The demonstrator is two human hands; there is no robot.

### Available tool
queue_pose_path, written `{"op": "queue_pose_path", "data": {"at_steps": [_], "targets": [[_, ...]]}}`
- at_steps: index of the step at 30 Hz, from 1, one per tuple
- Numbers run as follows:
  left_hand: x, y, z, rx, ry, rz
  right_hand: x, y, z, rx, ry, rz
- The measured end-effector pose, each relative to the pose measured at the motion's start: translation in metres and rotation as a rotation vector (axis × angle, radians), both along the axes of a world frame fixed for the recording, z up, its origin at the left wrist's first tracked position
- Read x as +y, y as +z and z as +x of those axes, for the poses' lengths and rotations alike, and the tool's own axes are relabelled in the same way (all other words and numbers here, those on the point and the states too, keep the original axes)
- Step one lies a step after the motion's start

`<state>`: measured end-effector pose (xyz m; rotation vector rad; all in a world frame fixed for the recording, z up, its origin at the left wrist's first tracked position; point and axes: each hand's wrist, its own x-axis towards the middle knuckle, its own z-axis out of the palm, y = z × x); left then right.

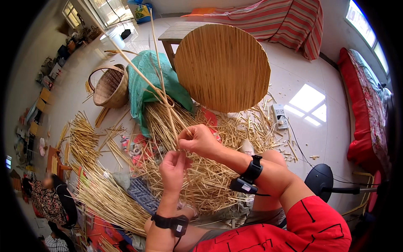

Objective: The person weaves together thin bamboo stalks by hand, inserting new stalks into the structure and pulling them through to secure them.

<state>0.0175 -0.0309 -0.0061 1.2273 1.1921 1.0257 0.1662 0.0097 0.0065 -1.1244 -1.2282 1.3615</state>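
Two long straw stalks (142,77) rise up and away from my hands, crossing just above them. My right hand (201,140) is closed around their lower part. Just below and to the left, my left hand (173,170) pinches with thumb and fingers at the lower end of the stalks; the exact grip is partly hidden. Beyond my hands, a bundle of straw (161,122) sticks out of a green woven sack (140,80). Under them lies a heap of short cut straw pieces (210,180). A long sheaf of straw (109,197) rests at the left.
A round slatted board (222,67) leans at a wooden bench (170,31). A wicker basket (111,88) stands left of the sack. Cut stalks (82,138) lie nearby. A white power strip (280,116) with a cable sits at the right. Two people (50,197) are at the far left.
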Motion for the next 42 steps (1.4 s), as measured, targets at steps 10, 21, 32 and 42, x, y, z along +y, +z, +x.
{"op": "queue_pose_path", "data": {"at_steps": [10,21,32,42], "targets": [[-0.001,0.008,-0.002,-0.16,-0.08,-0.051,0.001,-0.003,0.002,0.234,0.078,-0.104],[0.002,0.002,-0.002,-0.103,-0.013,0.008,-0.003,0.002,-0.002,0.224,0.067,-0.09],[0.001,0.002,-0.004,-0.141,-0.092,-0.009,0.0,-0.001,0.001,0.322,0.078,-0.166],[-0.001,0.017,-0.004,-0.396,-0.198,-0.164,-0.007,0.009,0.001,0.533,0.158,-0.249]]}}
